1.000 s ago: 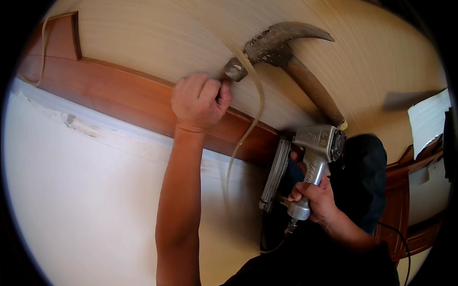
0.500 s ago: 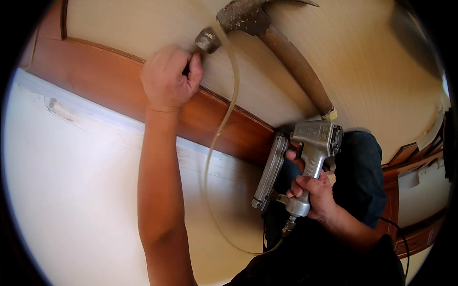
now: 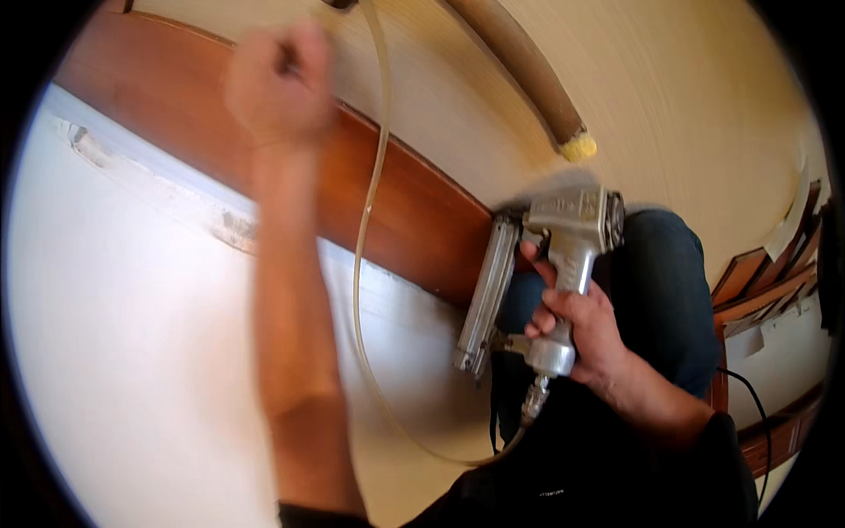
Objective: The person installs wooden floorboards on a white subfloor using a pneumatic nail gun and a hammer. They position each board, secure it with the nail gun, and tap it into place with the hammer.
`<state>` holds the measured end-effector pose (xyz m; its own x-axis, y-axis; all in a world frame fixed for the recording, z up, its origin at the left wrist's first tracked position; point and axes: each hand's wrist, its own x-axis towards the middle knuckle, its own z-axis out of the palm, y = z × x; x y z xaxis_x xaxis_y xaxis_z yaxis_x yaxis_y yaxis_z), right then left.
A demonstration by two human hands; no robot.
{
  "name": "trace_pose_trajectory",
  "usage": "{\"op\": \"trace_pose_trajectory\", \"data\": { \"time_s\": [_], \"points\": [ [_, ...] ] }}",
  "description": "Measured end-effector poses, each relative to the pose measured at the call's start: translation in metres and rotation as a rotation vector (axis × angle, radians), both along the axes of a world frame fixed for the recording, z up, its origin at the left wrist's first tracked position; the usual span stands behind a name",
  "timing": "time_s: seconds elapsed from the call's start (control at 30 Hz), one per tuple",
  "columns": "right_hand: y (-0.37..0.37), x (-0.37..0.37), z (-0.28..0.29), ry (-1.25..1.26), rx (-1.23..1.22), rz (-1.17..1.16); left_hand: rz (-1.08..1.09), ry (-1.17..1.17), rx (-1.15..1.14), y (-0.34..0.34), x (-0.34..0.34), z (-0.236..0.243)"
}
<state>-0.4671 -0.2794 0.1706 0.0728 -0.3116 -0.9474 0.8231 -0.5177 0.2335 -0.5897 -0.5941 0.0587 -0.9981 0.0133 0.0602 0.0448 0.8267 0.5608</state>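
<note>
My left hand point(image 3: 280, 84), blurred and closed, is over the upper edge of a reddish wooden board point(image 3: 414, 202); whatever is inside its fingers is hidden. My right hand point(image 3: 581, 326) grips a silver pneumatic nail gun point(image 3: 572, 220) by the handle, its nose near the board's right end. Above, on a pale wood-grain panel point(image 3: 669, 106), lies a hammer point(image 3: 515, 62) with a brown handle and yellow end, its head mostly cut off by the top edge. A translucent hose point(image 3: 361, 282) loops from the gun's fitting up between my hands.
A white wall surface point(image 3: 150, 308) with a scuffed strip borders the board at left and below. At right are several brown wooden pieces point(image 3: 739, 277), torn pale sheet material point(image 3: 783, 229) and a black cable point(image 3: 748, 387). My bent knee point(image 3: 664, 299) is behind the gun.
My left hand has moved up and left. The hammer, board and nail gun appear higher in the picture, as the view has shifted, and the hammer's head has mostly left the frame.
</note>
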Motion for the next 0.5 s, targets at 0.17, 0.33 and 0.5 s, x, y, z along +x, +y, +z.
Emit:
{"op": "trace_pose_trajectory", "data": {
  "time_s": [0.17, 0.33, 0.5],
  "points": [
    [-0.003, 0.005, -0.002, 0.045, 0.029, 0.089, -0.316, 0.085, 0.08, 0.12, 0.093, -0.052],
    [-0.005, 0.014, -0.006, 0.12, 0.018, 0.077, -0.187, 0.119, 0.002, 0.128, 0.083, -0.062],
    [0.014, 0.032, -0.002, 0.082, 0.086, 0.095, -0.172, 0.092, -0.014, 0.126, 0.085, -0.057]
  ]
}}
